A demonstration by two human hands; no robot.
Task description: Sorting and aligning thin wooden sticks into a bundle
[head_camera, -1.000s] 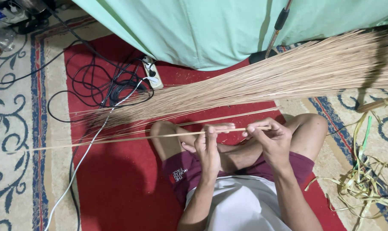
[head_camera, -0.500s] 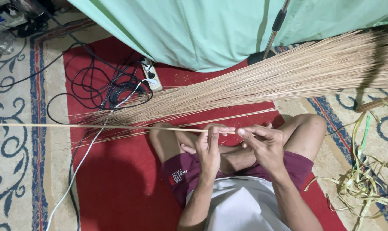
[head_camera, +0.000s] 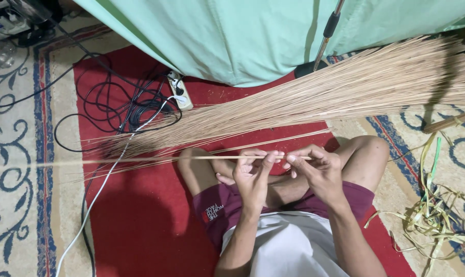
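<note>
Stick [head_camera: 155, 159] pinched by both hands [head_camera: 253, 172] [head_camera: 317, 169]; stick bundle [head_camera: 319, 97], cables [head_camera: 135, 107] beyond.

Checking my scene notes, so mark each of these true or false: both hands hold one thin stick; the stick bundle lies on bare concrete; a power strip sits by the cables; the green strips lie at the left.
1. Both the left hand and right hand pinch one thin tan stick. True.
2. The big fan-shaped bundle of tan sticks lies on bare concrete. False: it lies over a red patterned carpet.
3. A white power strip sits by black cables. True.
4. Loose pale green leaf strips lie at the left. False: they lie at the right.
</note>
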